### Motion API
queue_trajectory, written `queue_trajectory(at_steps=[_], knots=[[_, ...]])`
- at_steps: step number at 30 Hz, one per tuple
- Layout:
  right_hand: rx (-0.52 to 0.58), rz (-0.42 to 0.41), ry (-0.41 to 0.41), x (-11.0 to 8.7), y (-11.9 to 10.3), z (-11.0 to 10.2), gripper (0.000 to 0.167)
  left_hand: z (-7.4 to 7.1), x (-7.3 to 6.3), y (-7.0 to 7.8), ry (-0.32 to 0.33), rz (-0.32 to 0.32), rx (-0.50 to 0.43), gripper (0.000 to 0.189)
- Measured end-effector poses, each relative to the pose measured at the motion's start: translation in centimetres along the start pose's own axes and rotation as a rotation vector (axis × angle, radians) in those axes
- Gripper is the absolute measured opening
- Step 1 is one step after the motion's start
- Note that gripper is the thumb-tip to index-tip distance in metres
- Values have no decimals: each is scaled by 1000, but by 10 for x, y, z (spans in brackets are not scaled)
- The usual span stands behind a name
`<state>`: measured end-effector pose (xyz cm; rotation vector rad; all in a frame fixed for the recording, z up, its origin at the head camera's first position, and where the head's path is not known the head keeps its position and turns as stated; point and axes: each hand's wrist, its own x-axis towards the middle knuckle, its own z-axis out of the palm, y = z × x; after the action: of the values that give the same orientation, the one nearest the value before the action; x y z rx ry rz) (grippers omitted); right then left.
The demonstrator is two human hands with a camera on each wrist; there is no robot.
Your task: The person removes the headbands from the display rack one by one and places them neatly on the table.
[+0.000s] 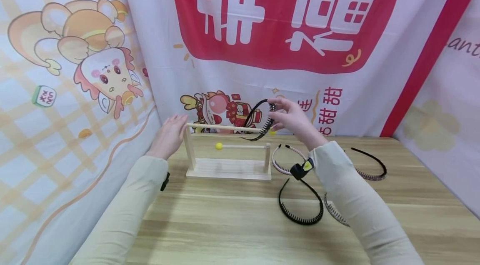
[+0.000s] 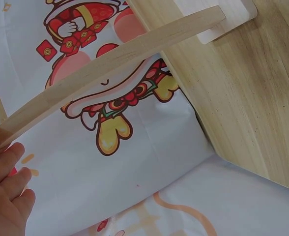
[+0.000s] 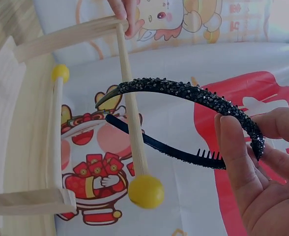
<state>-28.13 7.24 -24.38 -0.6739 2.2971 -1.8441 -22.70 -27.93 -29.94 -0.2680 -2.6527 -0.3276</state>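
Observation:
A wooden display rack stands on the table, with a taller post at its left and a shorter one at its right. My left hand grips the top of the taller post, thumb and fingers about its end in the left wrist view. The upper rod ends in a yellow ball. Between thumb and fingers, my right hand pinches a black glittery headband with comb teeth. Its two ends lie on either side of the upper rod, near the ball end; whether it touches the rod I cannot tell.
A lower rod with its own yellow ball runs below. Right of the rack lie a pale headband, a black one, a clear-looking one and another dark one. Printed cloth hangs behind and at both sides.

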Motion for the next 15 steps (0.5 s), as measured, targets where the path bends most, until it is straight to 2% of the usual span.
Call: queue_trajectory(at_steps=[15], knots=[[-7,20,74,-16,11,-32,49,1,1,0,5,6,-5,39]])
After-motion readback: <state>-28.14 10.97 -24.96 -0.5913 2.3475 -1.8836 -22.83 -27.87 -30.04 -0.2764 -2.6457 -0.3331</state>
